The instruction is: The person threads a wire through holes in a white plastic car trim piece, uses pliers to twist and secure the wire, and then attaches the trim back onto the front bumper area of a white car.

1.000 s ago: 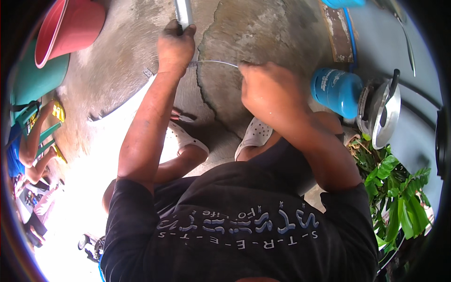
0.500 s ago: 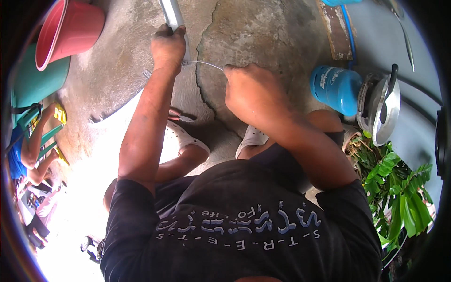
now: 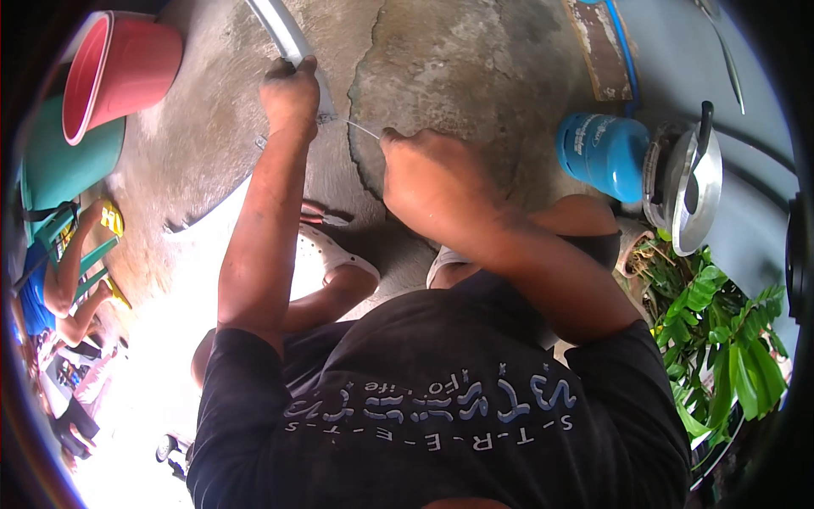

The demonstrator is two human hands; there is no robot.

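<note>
My left hand [image 3: 290, 95] grips a silver metal bar [image 3: 282, 30] that slants up toward the upper edge, with small dark fittings [image 3: 326, 116] at its lower end. A thin pale wire [image 3: 356, 126] runs from there to my right hand [image 3: 437, 178], whose closed fingertips hold it. Beside my left forearm a small metal piece [image 3: 261, 140] is partly visible. Pliers with red handles [image 3: 312, 212] lie on the concrete floor near my pale clog [image 3: 335, 254].
At left are a pink bucket [image 3: 136, 68], a teal container [image 3: 72, 153] and a seated person's legs [image 3: 80, 271]. At right are a blue gas cylinder [image 3: 602, 157] with a burner, a metal lid [image 3: 695, 204], a board [image 3: 602, 51] and a leafy plant [image 3: 721, 348].
Both my hands have moved leftward, my right hand farther and slightly down, with the wire between them. The bar has shifted left and tilts more.
</note>
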